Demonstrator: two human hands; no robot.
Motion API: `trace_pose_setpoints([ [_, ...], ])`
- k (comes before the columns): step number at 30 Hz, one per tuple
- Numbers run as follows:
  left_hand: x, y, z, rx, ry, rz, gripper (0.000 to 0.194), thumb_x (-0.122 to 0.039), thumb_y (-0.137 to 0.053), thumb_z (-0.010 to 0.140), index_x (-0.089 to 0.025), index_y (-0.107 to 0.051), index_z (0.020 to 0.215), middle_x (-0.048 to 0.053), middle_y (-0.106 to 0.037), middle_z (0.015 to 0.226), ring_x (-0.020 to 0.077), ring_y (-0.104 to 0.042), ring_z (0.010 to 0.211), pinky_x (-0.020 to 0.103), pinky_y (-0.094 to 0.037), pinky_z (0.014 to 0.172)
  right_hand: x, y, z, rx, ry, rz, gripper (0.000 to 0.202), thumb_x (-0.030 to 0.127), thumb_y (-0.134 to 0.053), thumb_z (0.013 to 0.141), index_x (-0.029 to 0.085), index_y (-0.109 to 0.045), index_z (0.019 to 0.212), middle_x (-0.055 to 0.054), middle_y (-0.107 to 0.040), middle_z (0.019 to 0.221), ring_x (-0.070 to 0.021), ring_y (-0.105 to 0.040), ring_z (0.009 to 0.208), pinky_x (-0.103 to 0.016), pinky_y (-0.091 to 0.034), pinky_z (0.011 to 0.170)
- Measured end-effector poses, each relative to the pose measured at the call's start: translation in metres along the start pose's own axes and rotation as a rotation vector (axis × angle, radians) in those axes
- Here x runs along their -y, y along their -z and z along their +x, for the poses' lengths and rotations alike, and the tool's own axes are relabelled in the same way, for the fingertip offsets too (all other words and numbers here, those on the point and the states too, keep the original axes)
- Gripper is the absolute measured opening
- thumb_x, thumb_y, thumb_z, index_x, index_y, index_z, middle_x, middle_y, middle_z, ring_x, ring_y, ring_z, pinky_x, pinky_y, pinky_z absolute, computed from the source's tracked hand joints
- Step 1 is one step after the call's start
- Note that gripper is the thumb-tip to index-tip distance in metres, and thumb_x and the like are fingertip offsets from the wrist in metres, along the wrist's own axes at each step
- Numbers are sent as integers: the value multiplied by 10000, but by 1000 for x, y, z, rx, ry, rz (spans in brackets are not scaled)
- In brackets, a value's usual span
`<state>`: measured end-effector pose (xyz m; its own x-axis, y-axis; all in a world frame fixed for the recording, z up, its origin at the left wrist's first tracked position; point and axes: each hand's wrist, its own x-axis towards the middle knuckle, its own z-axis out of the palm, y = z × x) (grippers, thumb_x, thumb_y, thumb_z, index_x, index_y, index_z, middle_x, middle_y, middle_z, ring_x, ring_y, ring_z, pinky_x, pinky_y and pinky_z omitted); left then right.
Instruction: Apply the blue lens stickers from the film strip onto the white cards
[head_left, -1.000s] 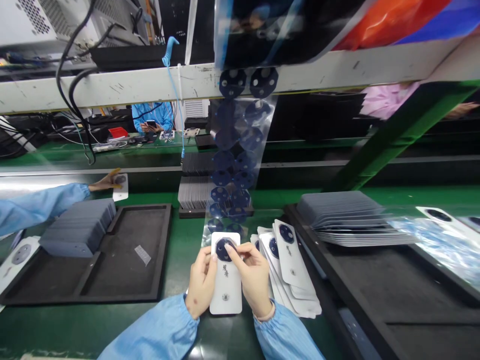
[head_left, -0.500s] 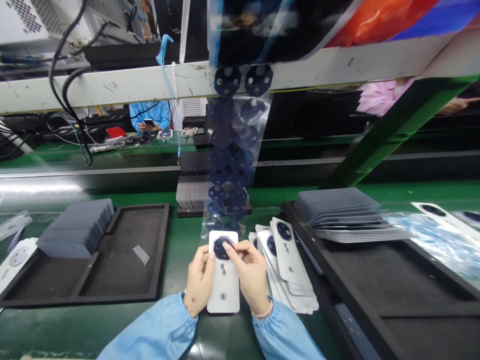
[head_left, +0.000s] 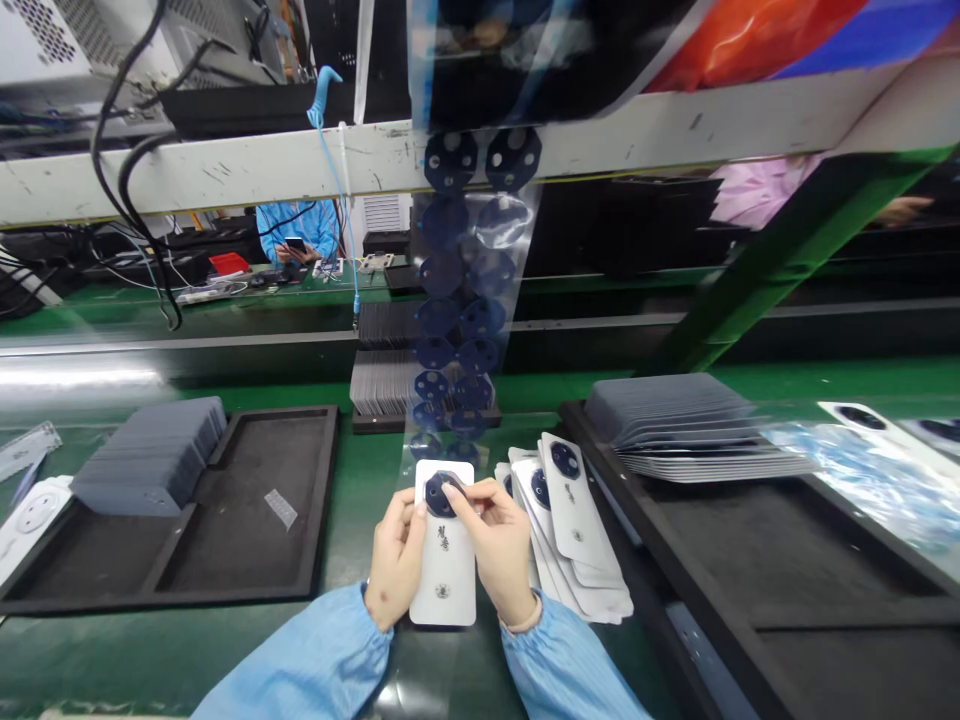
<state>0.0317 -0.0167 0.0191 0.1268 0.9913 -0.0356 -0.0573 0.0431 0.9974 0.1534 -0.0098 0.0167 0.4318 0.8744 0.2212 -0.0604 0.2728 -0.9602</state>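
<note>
A white phone back cover point(head_left: 443, 570) lies upright before me, with dark lettering and a small emblem on its face. At its top sits a dark blue camera sticker point(head_left: 438, 496) with round holes. My left hand point(head_left: 396, 553) grips the cover's left edge, its thumb beside the sticker. The thumb of my right hand point(head_left: 496, 545) rests on the sticker's right part, fingers curled at the cover's upper right edge; its fingertips are partly hidden. Just right of it lies a fanned pile of white phone back covers point(head_left: 576, 545) with dark camera stickers.
A clear strip of dark stickers point(head_left: 480, 318) hangs from the shelf beam point(head_left: 247, 178) behind the cover. Black trays stand left point(head_left: 259, 480) and right point(head_left: 750, 545), each with stacked grey sheets. More stacked sheets point(head_left: 382, 385) stand at the back. Co-workers sit beyond.
Both hands keep nearly the same hold on the cover and sticker. The whole view has shifted very slightly.
</note>
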Motion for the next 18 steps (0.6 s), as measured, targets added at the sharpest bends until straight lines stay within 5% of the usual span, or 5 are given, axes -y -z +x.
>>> trace_pose_setpoints([
  [18,-1,-1,0,-5,0,1,404,-540,-524,891,-166,-555,1039,17,-663,718,112,-531,573,190,-404,514,0,-1,-1,-7,-30,10,242,351,-782,745,186,-612,696,23,-554,658,-143,-505,640,-269,-402,610],
])
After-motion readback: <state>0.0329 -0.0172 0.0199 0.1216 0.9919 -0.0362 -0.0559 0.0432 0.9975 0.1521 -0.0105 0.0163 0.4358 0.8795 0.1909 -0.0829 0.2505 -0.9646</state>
